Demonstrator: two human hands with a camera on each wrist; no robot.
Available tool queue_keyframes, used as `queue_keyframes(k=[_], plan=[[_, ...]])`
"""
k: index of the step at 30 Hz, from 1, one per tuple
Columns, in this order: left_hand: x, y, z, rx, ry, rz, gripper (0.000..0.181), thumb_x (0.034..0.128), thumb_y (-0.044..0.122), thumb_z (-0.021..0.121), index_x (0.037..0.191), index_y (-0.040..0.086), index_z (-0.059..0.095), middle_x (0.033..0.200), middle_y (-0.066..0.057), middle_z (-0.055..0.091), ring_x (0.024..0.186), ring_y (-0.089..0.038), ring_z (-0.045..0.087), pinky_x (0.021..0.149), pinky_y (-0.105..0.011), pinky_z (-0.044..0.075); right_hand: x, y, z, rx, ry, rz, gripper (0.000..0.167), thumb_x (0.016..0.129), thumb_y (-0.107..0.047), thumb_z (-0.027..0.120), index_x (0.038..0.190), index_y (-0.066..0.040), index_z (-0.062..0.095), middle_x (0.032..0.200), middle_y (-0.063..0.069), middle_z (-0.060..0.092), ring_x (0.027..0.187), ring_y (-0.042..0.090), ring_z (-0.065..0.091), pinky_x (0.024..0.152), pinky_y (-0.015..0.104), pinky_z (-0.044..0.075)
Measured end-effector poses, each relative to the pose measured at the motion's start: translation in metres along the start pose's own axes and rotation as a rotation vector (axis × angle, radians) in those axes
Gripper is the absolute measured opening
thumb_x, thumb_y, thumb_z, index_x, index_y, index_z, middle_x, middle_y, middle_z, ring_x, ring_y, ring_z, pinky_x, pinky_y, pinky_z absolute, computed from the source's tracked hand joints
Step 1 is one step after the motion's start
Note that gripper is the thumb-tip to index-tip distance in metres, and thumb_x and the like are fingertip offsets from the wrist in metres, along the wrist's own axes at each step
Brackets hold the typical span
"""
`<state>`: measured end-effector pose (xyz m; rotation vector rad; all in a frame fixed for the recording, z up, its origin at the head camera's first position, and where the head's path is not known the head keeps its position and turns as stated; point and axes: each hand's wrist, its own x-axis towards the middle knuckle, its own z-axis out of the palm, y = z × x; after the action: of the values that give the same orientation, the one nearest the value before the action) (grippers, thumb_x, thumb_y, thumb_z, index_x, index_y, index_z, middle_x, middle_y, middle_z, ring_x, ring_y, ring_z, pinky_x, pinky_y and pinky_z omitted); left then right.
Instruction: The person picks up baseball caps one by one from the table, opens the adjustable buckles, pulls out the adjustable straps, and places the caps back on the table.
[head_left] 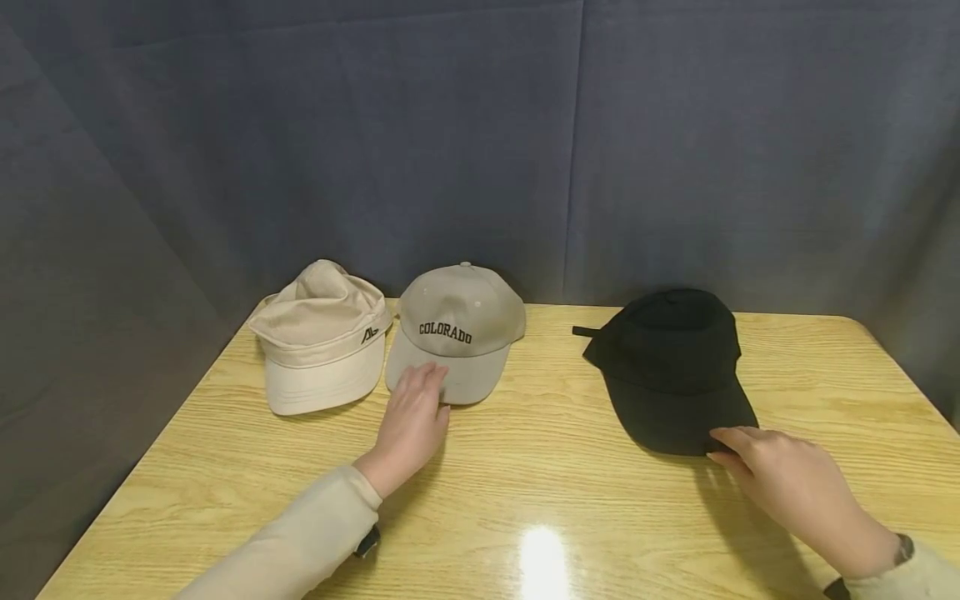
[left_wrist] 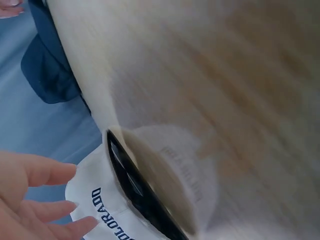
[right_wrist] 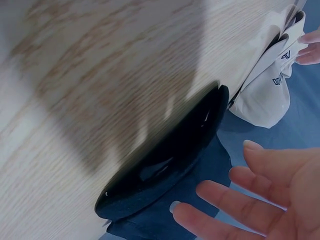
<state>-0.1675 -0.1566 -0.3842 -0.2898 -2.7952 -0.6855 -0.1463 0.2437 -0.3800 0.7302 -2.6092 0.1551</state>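
Note:
A grey cap [head_left: 461, 312] lettered COLORADO rests on the table, its brim toward the front. My left hand [head_left: 408, 425] is over that brim with fingers extended; in the left wrist view the fingers [left_wrist: 47, 172] stand by the cap [left_wrist: 102, 200], and contact is unclear. To the right sits a black cap [head_left: 671, 350]. My right hand [head_left: 795, 492] has its fingertips at the front right edge of the black brim, thumb lower. The right wrist view has the hand [right_wrist: 270, 195] with spread fingers beside the black cap [right_wrist: 175, 165]; whether they touch cannot be told.
A cream cap [head_left: 322, 333] with a small dark logo stands at the left, close beside the grey one. Behind the wooden table [head_left: 525, 467] hangs a dark grey cloth [head_left: 480, 142], which also runs along the left side.

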Motion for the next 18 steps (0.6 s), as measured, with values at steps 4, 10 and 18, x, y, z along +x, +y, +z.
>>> queue_keyframes(k=[4, 10, 18], plan=[[0.0009, -0.0018, 0.0022, 0.086, -0.024, 0.017, 0.047, 0.0842, -0.004, 0.068, 0.128, -0.013, 0.052, 0.131, -0.033, 0.048, 0.128, -0.054, 0.036, 0.106, -0.060, 0.030, -0.0022, -0.0001, -0.0005, 0.001, 0.032, -0.018, 0.028, 0.067, -0.011, 0.084, 0.091, -0.004, 0.072, 0.078, 0.008, 0.071, 0.056, 0.023, 0.064, 0.038, 0.029, 0.036], [0.0029, -0.0019, 0.0032, 0.167, -0.061, 0.033, 0.046, 0.0850, -0.005, 0.066, 0.128, -0.014, 0.051, 0.133, -0.037, 0.045, 0.128, -0.057, 0.034, 0.102, -0.063, 0.033, -0.0033, 0.0003, -0.0022, 0.014, 0.066, -0.044, 0.069, 0.097, -0.059, 0.031, 0.091, -0.004, 0.072, 0.077, 0.007, 0.071, 0.051, 0.019, 0.060, 0.037, 0.025, 0.032], [0.0097, -0.0023, 0.0055, 0.275, -0.148, 0.026, 0.045, 0.0863, -0.009, 0.059, 0.129, -0.016, 0.048, 0.135, -0.042, 0.039, 0.127, -0.059, 0.033, 0.102, -0.062, 0.034, -0.0058, -0.0009, -0.0049, 0.006, 0.055, -0.048, 0.055, 0.098, -0.052, 0.045, 0.091, -0.005, 0.073, 0.075, 0.005, 0.070, 0.048, 0.015, 0.056, 0.037, 0.023, 0.030]])
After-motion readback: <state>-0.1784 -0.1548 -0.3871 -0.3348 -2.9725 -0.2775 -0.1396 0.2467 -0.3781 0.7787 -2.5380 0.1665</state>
